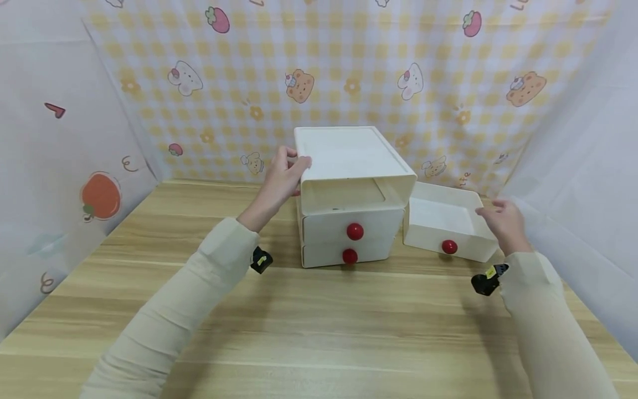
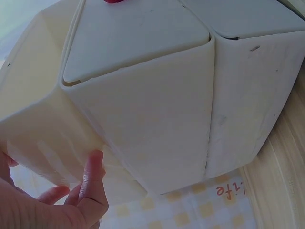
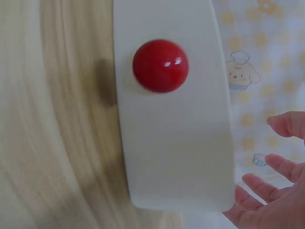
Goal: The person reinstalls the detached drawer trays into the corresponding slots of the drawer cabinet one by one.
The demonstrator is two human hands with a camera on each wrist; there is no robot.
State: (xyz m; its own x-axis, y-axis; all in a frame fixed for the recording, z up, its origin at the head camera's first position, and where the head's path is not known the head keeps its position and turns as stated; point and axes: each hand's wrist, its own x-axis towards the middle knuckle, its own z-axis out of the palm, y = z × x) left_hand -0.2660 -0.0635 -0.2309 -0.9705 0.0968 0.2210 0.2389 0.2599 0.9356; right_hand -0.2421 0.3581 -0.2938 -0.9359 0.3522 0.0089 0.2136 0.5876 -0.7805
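A stacked white drawer cabinet (image 1: 356, 152) stands on the table. Its top compartment (image 1: 344, 195) is a hollow shell with no drawer in it, and two shut drawers with red knobs sit below. My left hand (image 1: 286, 176) rests at the cabinet's upper left edge; in the left wrist view its fingers (image 2: 93, 179) touch the side wall. To the right lies a separate white drawer (image 1: 423, 235), upright and empty, its red knob (image 3: 160, 66) facing front. My right hand (image 1: 505, 224) is at this drawer's right side with spread fingers; whether they touch its wall I cannot tell.
The wooden table (image 1: 319, 327) runs back to a yellow checked curtain (image 1: 339, 72) close behind the cabinet. White cloth (image 1: 588, 166) hangs at the right, and printed white cloth (image 1: 55, 155) at the left. A small black camera (image 1: 261, 260) shows at the left wrist, another at the right.
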